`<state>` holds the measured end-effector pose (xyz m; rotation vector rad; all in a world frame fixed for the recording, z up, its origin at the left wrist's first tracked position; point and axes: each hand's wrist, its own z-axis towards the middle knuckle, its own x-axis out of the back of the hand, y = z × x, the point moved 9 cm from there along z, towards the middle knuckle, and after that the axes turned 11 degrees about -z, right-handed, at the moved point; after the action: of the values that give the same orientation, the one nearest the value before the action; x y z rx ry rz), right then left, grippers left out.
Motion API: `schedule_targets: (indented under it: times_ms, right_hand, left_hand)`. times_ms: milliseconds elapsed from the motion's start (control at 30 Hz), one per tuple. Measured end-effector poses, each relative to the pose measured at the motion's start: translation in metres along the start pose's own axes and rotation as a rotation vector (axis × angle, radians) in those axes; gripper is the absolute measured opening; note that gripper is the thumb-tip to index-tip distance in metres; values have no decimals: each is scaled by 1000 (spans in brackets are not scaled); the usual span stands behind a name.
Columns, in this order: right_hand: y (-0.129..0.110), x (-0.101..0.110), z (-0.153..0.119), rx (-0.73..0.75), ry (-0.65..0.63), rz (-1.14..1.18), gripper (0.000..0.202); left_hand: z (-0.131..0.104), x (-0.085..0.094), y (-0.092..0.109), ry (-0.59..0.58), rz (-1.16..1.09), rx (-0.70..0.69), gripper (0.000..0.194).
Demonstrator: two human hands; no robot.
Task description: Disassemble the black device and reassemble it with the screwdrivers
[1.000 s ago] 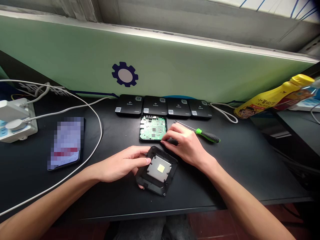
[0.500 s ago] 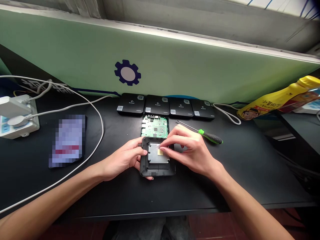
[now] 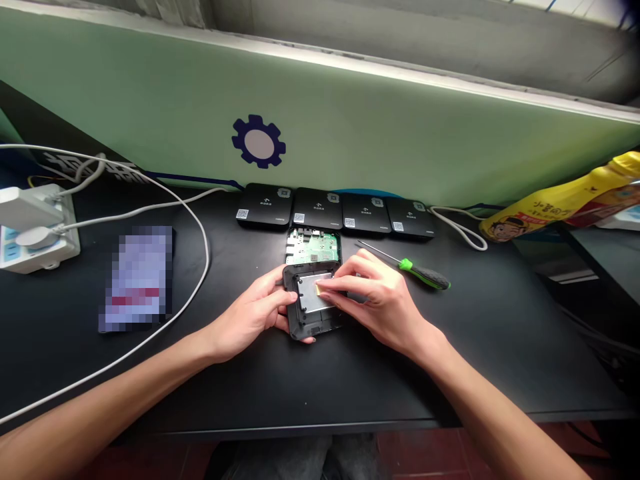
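My left hand grips the left side of a black plastic device cover, thumb on its rim and fingers underneath. Set inside the cover is a silver metal plate with a small yellow thermal pad on it. The thumb and fingertips of my right hand are pinched together at that pad, partly hiding it and the plate's right side. Just behind the cover lies an open device base with a green circuit board; its near part is hidden by the cover.
Several closed black boxes stand in a row along the green partition. A green-and-black screwdriver lies right of my right hand. At the left are a blurred-out object, a white power strip and cables. A yellow bottle leans at far right.
The cover has tilted and moved slightly up, hiding more of the circuit board. My right fingertips stay at the yellow pad, which now shows less.
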<state>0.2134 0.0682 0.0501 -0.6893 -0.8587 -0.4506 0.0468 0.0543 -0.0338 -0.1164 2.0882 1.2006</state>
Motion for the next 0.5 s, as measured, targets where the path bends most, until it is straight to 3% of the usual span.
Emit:
schedule_targets:
  times_ms: [500]
  right_hand:
    - [2,-7,1,-42,-78,6,6]
  left_hand:
    - [1,-3,2,30,23,-13,48]
